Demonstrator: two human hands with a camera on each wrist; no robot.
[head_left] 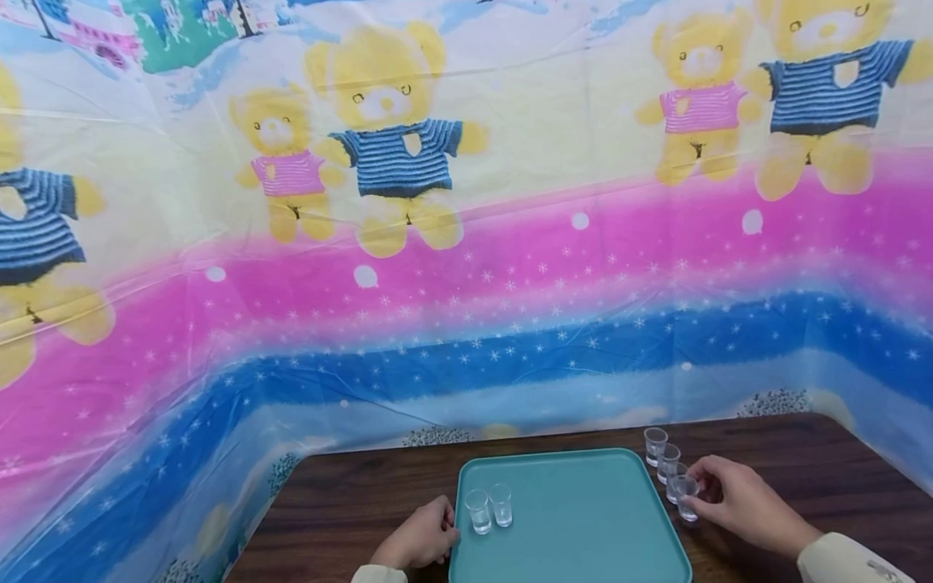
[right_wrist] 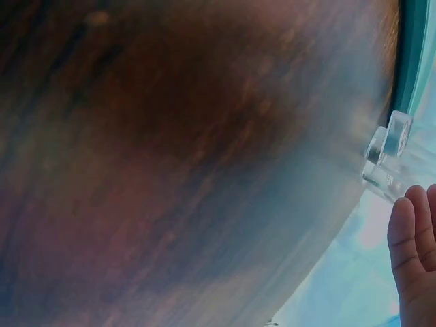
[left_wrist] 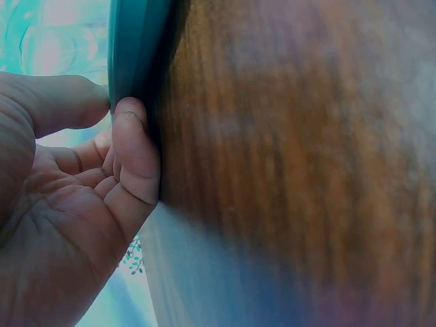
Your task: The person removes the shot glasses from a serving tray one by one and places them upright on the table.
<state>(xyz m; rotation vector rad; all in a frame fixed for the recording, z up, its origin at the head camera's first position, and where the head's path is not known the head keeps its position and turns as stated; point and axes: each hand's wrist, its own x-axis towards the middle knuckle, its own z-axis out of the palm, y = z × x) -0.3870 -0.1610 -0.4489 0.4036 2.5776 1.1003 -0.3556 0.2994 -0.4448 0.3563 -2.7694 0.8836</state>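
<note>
A green tray lies on the dark wooden table. My left hand is at its left edge, with the thumb and curled fingers gripping the rim in the left wrist view. Two small clear shot glasses stand upright side by side on the tray's left part. Just off the tray's right edge, more shot glasses form a slanting row on the table. My right hand pinches the nearest glass of that row between thumb and fingers. In the right wrist view the fingers partly hide the glasses.
The wooden table extends on both sides of the tray. A printed cloth with bears and snowflakes hangs right behind the table and along its sides.
</note>
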